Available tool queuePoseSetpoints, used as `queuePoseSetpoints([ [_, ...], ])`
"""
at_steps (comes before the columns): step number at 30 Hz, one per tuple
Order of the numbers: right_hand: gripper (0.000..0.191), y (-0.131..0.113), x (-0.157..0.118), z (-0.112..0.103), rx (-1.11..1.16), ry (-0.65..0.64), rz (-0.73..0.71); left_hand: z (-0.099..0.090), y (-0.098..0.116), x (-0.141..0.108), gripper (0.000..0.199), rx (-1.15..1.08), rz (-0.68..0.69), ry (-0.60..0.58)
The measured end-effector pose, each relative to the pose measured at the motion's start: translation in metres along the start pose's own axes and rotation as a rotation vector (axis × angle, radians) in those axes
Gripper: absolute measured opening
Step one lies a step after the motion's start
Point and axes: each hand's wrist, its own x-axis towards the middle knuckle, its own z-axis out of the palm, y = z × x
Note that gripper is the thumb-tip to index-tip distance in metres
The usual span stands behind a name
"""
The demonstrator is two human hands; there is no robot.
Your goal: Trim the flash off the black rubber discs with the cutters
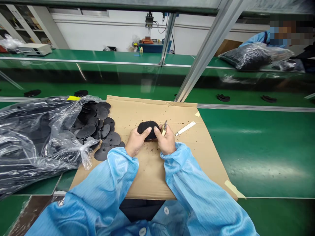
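Both hands meet over the middle of a cardboard sheet (147, 183). My left hand (135, 140) grips the left side of a small stack of black oval discs (148, 127), its thumb on top. On the right side of the stack, my right hand (166, 139) presses with its thumb and also holds a small cutter with pale handles (164, 128), upright between the fingers. Small black crumbs lie scattered on the cardboard. Loose black discs (113, 138) spill from a clear plastic bag (49, 131) left of my hands. A white-handled knife (186, 128) lies to the right.
Behind the cardboard runs a green conveyor (147, 88) carrying several black disc stacks (223, 97). A slanted metal post (209, 49) rises at the cardboard's back right. Beyond stand a white box (35, 49), a filled plastic bag (248, 57) and a person in blue sleeves (256, 38).
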Motion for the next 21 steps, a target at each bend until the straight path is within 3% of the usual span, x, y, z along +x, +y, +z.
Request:
queuePoseSetpoints([
  [7,0.029,0.000,0.004,-0.005,0.069,-0.098,0.043,-0.002,-0.001,0.001,0.044,0.086,0.018,0.028],
  [16,0.049,-0.005,0.010,-0.011,0.424,-0.190,0.300,-0.003,0.003,-0.002,0.038,0.043,-0.008,-0.064],
  [21,0.055,-0.007,0.010,-0.014,0.470,-0.164,0.363,-0.004,0.004,-0.002,0.041,0.029,-0.036,-0.088],
])
